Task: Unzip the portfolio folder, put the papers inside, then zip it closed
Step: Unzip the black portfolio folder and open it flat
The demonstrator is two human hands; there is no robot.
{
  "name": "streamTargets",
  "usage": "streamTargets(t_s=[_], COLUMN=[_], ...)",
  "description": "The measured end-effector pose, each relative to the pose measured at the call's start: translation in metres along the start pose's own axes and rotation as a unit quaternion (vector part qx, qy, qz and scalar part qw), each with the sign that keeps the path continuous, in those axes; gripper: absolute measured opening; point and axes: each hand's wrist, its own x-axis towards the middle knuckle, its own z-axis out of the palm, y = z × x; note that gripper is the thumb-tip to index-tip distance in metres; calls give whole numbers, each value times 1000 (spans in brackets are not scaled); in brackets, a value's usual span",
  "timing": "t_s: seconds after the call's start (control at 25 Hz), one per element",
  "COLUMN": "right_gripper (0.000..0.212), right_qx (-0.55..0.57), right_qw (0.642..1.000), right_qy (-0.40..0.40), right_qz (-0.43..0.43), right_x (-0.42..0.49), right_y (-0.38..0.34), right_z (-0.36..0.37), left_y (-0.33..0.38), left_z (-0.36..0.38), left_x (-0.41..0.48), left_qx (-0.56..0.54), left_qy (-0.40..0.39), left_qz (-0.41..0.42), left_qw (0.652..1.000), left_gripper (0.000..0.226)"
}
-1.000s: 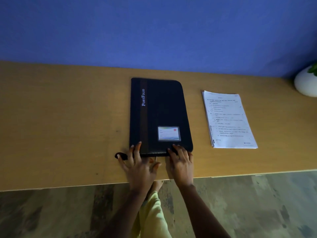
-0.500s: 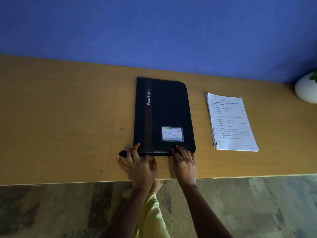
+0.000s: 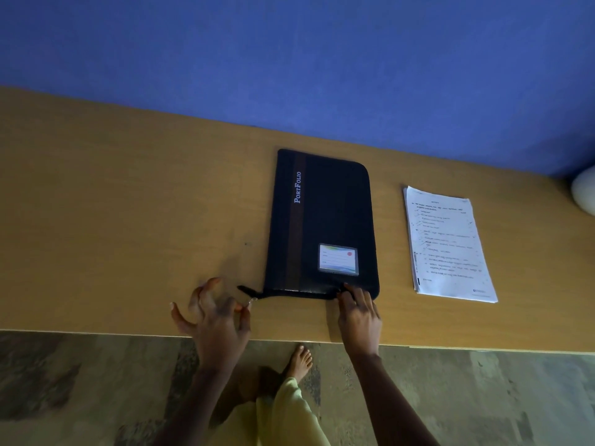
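Note:
A black zipped portfolio folder (image 3: 325, 220) lies flat on the wooden table, with a small label card near its front right corner. Its black zipper tail (image 3: 249, 290) sticks out at the front left corner, ending in a small metal pull (image 3: 253, 300). My left hand (image 3: 214, 320) is just left of that corner, thumb and forefinger pinched on the pull, the other fingers spread. My right hand (image 3: 357, 312) presses its fingers on the folder's front edge near the right corner. A stack of printed papers (image 3: 446, 246) lies to the right of the folder.
The wooden table (image 3: 128, 220) runs along a blue wall. A white rounded pot (image 3: 584, 194) stands at the far right edge. Below the table's front edge I see a stone floor, a bare foot (image 3: 299, 362) and yellow clothing.
My left hand has lifted off the folder's front left corner, moved left and pinched the zipper pull. My right hand stays on the front edge. The camera has shifted.

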Motion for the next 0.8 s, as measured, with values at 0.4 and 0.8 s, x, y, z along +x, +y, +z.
streamTargets(t_s=[0.4,0.8], right_gripper=[28,54], right_qx=[31,138], right_qw=[999,933], right_qy=[-34,-58], right_qz=[-18,327], right_x=[-1,54], right_y=[9,32], right_z=[-7,-19], left_y=[-8,70], left_z=[0,-3], left_x=[13,53], left_qx=[33,-31], left_qy=[-59,-121], left_qz=[41,52], left_qw=[997,991], left_gripper=[54,55])
